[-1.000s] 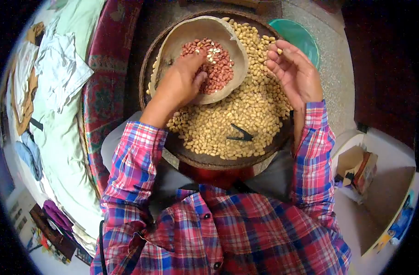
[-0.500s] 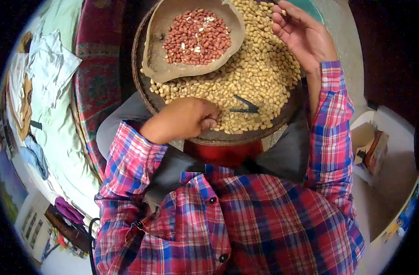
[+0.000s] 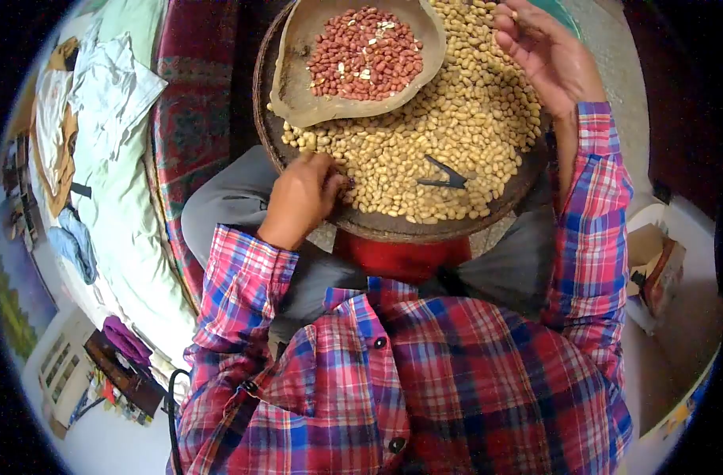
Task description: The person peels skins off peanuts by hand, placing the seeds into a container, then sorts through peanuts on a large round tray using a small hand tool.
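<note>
Unshelled peanuts (image 3: 425, 150) cover a round woven tray (image 3: 377, 231) on my lap. At the tray's far left, a shallow clay-coloured bowl (image 3: 294, 95) holds shelled red peanut kernels (image 3: 365, 55) with a few pale ones among them. My left hand (image 3: 302, 198) is over the near left rim, fingers closed and pointing at the peanuts; a small dark reddish spot shows by the fingertips, too small to name. My right hand (image 3: 555, 67) is raised over the far right rim, fingers curled, with a peanut (image 3: 514, 14) at its fingertips. A black V-shaped tool (image 3: 444, 176) lies on the peanuts.
Something red (image 3: 401, 257) shows under the tray between my knees. To the left is a bed with a pale green sheet (image 3: 132, 198) and crumpled clothes (image 3: 112, 95). On the right stands an open box (image 3: 678, 317) with things in it.
My left hand has drawn back to the left, from over the peanuts to the tray's near left rim. My right hand stays raised at the far right. The whole view has shifted slightly.
</note>
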Available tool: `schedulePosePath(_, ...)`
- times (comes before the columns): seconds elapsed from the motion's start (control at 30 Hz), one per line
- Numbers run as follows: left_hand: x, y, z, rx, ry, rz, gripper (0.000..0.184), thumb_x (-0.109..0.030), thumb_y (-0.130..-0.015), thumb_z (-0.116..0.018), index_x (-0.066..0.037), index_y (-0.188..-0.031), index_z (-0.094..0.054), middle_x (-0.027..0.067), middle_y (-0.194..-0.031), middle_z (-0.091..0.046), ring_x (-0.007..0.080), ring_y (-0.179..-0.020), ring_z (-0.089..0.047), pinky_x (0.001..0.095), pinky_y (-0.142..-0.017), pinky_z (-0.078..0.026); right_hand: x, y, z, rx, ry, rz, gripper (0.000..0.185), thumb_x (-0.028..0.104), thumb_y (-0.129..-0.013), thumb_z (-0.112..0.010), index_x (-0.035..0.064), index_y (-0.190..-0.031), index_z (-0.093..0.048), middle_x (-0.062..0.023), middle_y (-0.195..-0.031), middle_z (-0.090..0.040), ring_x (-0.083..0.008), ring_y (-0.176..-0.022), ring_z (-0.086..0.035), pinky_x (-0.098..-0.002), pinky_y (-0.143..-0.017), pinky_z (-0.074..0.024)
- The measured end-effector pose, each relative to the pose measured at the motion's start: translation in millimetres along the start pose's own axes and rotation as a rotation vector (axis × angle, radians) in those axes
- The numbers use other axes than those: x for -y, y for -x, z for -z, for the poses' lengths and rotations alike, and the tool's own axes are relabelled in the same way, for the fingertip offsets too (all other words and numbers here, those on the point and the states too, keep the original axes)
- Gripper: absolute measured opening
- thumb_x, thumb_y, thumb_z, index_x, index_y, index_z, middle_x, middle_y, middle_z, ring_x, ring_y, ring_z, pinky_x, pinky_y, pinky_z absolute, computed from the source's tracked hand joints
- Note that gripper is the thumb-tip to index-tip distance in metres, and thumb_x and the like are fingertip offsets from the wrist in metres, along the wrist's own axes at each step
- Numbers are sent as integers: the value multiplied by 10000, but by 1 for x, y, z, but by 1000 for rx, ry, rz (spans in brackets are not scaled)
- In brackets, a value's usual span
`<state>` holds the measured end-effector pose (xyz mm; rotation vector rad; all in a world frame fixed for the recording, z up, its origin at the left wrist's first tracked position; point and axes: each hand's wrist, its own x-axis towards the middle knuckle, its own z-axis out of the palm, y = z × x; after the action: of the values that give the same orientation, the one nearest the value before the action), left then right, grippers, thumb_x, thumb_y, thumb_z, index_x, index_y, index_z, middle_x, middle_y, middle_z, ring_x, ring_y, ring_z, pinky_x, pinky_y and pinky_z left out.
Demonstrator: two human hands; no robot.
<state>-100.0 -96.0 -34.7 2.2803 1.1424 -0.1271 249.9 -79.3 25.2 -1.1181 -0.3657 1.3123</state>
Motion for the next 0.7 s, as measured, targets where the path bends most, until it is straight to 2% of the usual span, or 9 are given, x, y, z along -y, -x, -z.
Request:
schedulePosePath(0.1,-2,1,5,-187,87,39,197,-141,-801,-641,-11,-917,-548,212,-924,-546,416,-857,-549,470,-707,-449,10,-22,27,-108,29,141,223,131,-899,-573,-4,-1075,-564,-100,-895,-634,-172,-778,-619,-300,-713,-538)
schedulePosePath(0.2,0,-7,7,-241,81,121,230,-140,-827,-634,1,-991,-557,207,-994,-522,404,-927,-531,431,-801,-446,32,-59,83,-199,27,241,333,103,-899,-542,-93,-1166,-507,-157,-1066,-602,-256,-963,-606,-350,-900,-504)
schedulePosePath(0.27,2,-11,1,-340,32,25,283,-69,-771,-652,-10,-1021,-535,209,-1010,-504,415,-909,-537,446,-757,-463,33,-57,75,-298,225,490,298,113,-865,-562,-41,-1119,-570,-128,-1040,-628,-231,-973,-608,-316,-830,-499)
schedulePosePath(0.33,-1,-11,-1,-333,48,39,287,-58,-769,-651,-17,-1028,-534,213,-1012,-502,422,-902,-539,454,-747,-464,38,-70,97,-316,627,458,404,170,-838,-598,-18,-1192,-554,-150,-1165,-596,-268,-1051,-588,-346,-913,-454)
schedulePosePath(0.37,-2,-13,0,-295,51,94,293,-48,-767,-650,-23,-1034,-532,218,-1013,-500,430,-895,-541,462,-737,-466,33,-79,111,-324,630,480,404,170,-838,-598,-18,-1192,-554,-150,-1165,-596,-268,-1051,-588,-346,-913,-454)
schedulePosePath(0.47,1,-15,-2,-297,23,78,282,-59,-776,-646,-41,-1033,-531,245,-1006,-500,448,-872,-543,479,-715,-464,25,-92,129,-502,1136,489,540,316,-783,-657,19,-1222,-555,-150,-1151,-623,-301,-1071,-582,-394,-935,-427)
schedulePosePath(0.6,10,-12,-10,-274,44,44,240,-85,-783,-637,-43,-998,-541,246,-959,-540,437,-858,-553,478,-719,-460,29,-69,101,-354,1145,489,395,201,-884,-571,12,-1230,-550,-115,-1128,-626,-184,-1026,-586,-302,-892,-435)
schedulePosePath(0.67,13,-13,-13,-239,78,61,210,-84,-783,-625,-37,-975,-553,227,-926,-565,423,-856,-560,468,-722,-459,26,-36,75,6,758,345,346,206,-894,-570,33,-1194,-575,-75,-1031,-652,-132,-924,-609,-288,-832,-463)
schedulePosePath(0.7,12,-12,-12,-250,75,70,195,-77,-783,-618,-33,-964,-561,214,-914,-575,413,-856,-564,461,-724,-459,19,-19,55,87,780,252,321,205,-898,-569,42,-1174,-585,-51,-990,-652,-113,-877,-608,-278,-806,-470)
